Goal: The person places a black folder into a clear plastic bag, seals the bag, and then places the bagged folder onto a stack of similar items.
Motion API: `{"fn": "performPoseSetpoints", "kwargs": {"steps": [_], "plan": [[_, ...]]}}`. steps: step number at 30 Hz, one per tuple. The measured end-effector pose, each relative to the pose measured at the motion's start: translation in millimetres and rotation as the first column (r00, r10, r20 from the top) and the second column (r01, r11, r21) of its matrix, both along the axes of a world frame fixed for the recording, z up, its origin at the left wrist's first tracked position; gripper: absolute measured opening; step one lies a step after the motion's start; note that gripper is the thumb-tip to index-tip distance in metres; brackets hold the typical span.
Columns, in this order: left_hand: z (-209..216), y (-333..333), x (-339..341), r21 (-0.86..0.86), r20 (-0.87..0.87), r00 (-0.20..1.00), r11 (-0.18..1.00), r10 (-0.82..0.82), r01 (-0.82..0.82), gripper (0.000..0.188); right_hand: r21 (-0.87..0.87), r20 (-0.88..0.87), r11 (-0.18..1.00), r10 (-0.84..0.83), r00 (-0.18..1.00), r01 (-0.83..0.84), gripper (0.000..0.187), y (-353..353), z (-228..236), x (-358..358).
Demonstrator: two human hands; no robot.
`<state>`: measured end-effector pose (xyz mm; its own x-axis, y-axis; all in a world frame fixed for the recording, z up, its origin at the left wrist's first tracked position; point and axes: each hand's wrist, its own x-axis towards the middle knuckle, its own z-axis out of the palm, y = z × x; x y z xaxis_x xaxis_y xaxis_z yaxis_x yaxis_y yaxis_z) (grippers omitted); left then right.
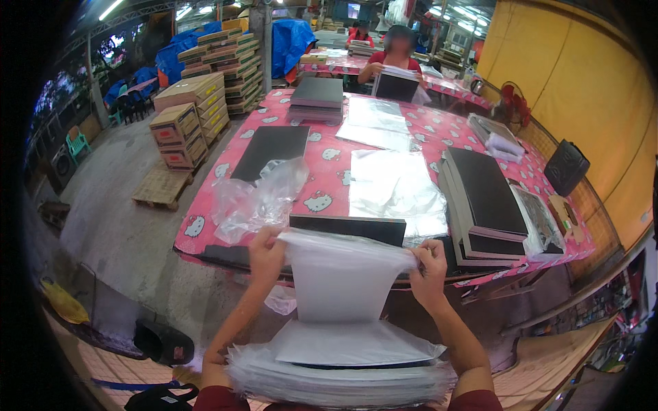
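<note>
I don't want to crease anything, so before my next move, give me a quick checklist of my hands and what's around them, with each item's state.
1. Left hand gripping the plastic sheet at its upper left: ok.
2. Right hand gripping its upper right: ok.
3. Sheet's upper edge smooth: not ok, it is wrinkled between the hands.
4. Black board touching the sheet: cannot tell; it shows just beyond the upper edge.
5. Plastic stack nearest the body neatly edged: not ok, its sides look ragged.
6. Crumpled plastic on the table clear of the left hand: cannot tell; it lies just beyond it.
</note>
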<state>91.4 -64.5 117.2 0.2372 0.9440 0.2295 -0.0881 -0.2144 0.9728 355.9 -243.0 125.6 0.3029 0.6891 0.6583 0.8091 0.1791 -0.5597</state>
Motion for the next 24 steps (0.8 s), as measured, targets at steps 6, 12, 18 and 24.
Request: {"fn": "performPoseSetpoints", "kwargs": {"steps": [6, 12, 18, 24], "plan": [[13, -14, -42, -0.485, 0.349, 0.867, 0.723, -0.355, 0.492, 0.020, 0.042, -0.999, 0.894, 0.050, 0.005, -0.447, 0.028, -47, -11, 17], [-118, -78, -80, -0.279, 0.004, 0.815, 0.782, -0.579, 0.557, 0.025, 0.042, -0.984, 0.857, -0.052, -0.169, -0.514, 0.029, -101, -217, 17], [-235, -77, -51, -0.583, 0.018, 0.940, 0.760, -0.341, 0.287, 0.023, -0.131, -0.983, 0.831, -0.180, -0.039, -0.541, 0.039, -106, -308, 25], [-328, -62, -46, -0.567, -0.447, 0.884, 0.808, -0.136, -0.162, 0.021, -0.466, -0.883, 0.752, -0.367, 0.291, -0.466, 0.046, -85, -308, 23]]}}
